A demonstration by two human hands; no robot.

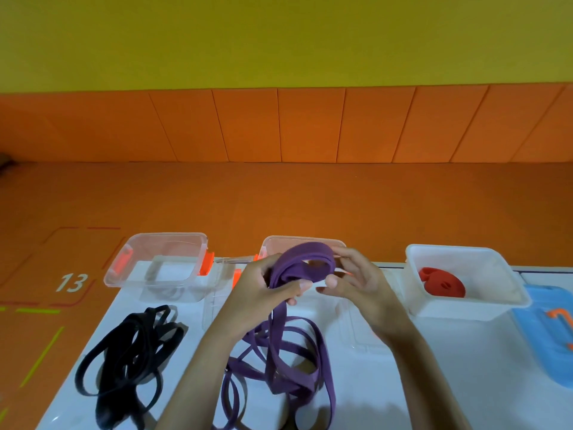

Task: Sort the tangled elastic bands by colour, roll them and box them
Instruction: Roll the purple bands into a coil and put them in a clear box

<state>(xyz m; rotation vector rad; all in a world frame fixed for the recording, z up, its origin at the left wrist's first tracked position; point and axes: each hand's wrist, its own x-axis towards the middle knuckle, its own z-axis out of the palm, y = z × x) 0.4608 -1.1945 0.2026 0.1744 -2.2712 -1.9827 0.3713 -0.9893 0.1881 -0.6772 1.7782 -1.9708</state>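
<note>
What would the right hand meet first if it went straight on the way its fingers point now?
The right hand would first meet the coiled purple elastic band held by the left hand; they seem nearly touching, depth unclear.

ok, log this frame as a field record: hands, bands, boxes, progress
left hand: pinches purple band just below its coil
right hand: holds the coil's other side
purple band: partly coiled in the air, rest loose on the table
black bands: loose tangle on table, left, untouched
red roll: in white box, right
left clear box: open, no band seen inside
middle clear box: behind the hands, contents hidden
progress: red boxed; purple being rolled; black not yet
</note>
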